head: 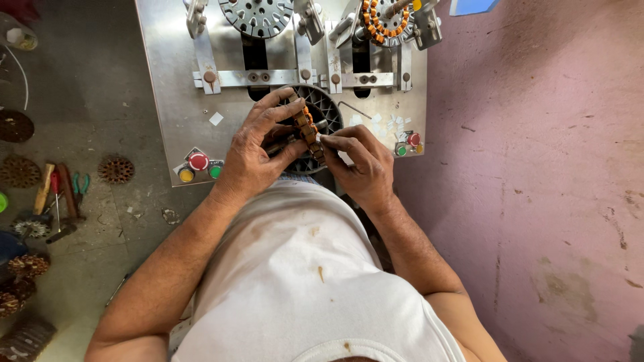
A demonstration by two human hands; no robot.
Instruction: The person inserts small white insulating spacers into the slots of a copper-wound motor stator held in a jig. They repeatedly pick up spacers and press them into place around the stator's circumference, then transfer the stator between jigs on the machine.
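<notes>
At frame centre, the left hand (258, 147) and right hand (359, 164) both close their fingers around a copper-wound stator (307, 127), held edge-on above the steel surface (174, 100) near the coloured buttons (198, 164).

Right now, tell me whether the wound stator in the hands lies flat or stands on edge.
On edge: the wound stator shows its rim with orange-tipped coils, pinched between left hand and right hand.

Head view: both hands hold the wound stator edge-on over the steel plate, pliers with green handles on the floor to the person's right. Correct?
Not quite. The pliers lie on the floor to the person's left, among the other hand tools, as the head view shows. The rest stands: left hand and right hand hold the stator edge-on over the steel plate.
</notes>
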